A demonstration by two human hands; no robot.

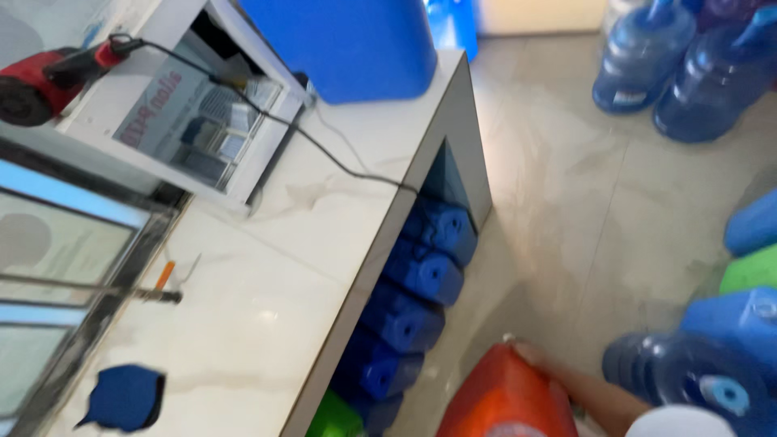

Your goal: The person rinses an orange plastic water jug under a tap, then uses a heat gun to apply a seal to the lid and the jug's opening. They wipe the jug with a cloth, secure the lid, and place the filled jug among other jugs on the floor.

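Looking down along the white marble-patterned bench [267, 275] toward the tiled floor [566, 210]. Only one of my hands shows, the right hand [530, 354], at the bottom edge of view with the forearm running in from the lower right. It lies against the upper right shoulder of an orange-red jerrycan [502, 400]; fingers curl over its top corner, closed onto the plastic, though blur keeps me from telling how firm the hold is. Left hand is out of view. The jerrycan sits low in front of me, just right of the bench's open side, partly cut off by the frame edge; whether it stands on the floor or is lifted I cannot tell. Its surface is smooth, one solid orange-red, rounded at the shoulder, with a pale spot at the top corner by my fingertips. Under the bench, a row of blue jerrycans [421, 271] lies on their sides, with a green one [333, 419] at the near end. On the bench: a blue cloth-like item [123, 396], an orange pen-like stick [164, 275], a black cable [324, 154] leading up to a red tool [36, 81], a large blue container [348, 44]. Large blue water bottles [647, 57] stand on the floor at upper right, more at lower right [696, 388]
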